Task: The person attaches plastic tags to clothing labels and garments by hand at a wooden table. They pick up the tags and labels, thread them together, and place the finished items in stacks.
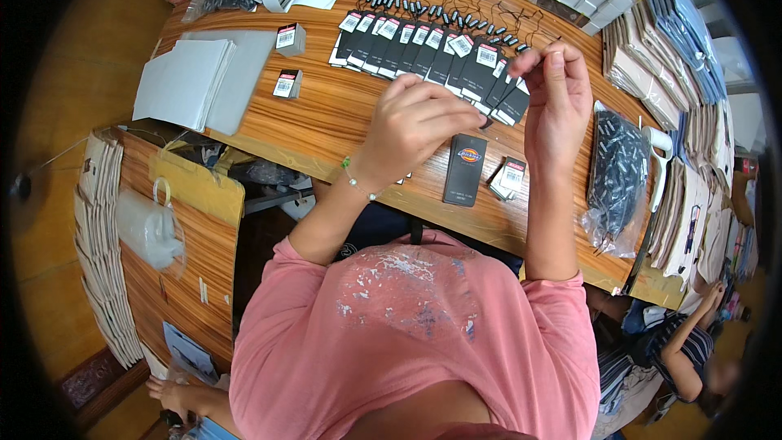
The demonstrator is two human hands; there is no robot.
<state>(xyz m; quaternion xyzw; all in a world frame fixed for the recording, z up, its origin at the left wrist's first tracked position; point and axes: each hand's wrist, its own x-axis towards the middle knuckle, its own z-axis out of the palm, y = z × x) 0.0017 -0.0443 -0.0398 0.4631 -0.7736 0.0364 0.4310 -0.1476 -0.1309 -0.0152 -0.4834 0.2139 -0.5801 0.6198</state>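
My left hand [419, 121] hovers over the near part of the table, fingers closed together, with a small dark bit showing at the fingertips. Just below them lies a black hang tag [464, 183] with a coloured oval emblem. My right hand [560, 94] is raised to the right, thumb and fingers pinched; what they hold, if anything, is too small to make out. Beyond both hands, a row of overlapping black hang tags [415, 50] with white barcode stickers stretches across the table, their black strings [456, 4] fanned out behind. A small stack of stickers [509, 178] lies beside the single tag.
Two sticker stacks [290, 39] and white sheets [183, 81] are on the left. A clear bag of black strings [617, 175] and a white-handled tool [658, 155] lie at right. Folded garments [643, 57] are piled beyond. Co-workers sit at lower left and lower right.
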